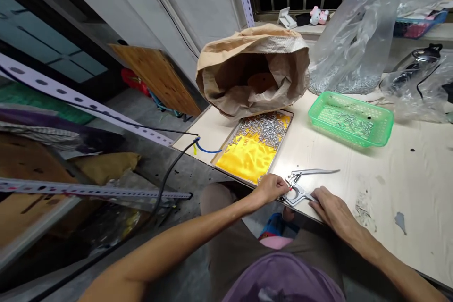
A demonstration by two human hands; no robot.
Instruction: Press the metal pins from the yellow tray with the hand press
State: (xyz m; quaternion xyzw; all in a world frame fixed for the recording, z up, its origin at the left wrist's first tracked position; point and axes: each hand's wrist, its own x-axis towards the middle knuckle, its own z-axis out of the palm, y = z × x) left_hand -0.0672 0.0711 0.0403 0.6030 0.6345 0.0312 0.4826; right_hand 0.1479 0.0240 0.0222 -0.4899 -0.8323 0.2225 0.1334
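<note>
Near the table's front edge lies a silver hand tool like spring-loaded pliers point(299, 193), its handles spread apart. My right hand point(331, 205) is closed round the end of its lower handle. At the other end, my left hand point(272, 188) pinches beside the tool's head, where a tiny red spot shows; what sits between those fingers is too small to make out. Left of the tool, a shallow tray point(281, 151) lined with yellow cloth point(244, 158) holds a heap of small silver metal pins point(267, 128).
An open brown paper sack point(219, 96) lies behind the tray. A green plastic basket point(384, 138) with some metal pieces stands to the right. Behind it are a clear plastic bag point(357, 42) and a kettle point(424, 59). A black cable point(166, 177) hangs at the table's left corner.
</note>
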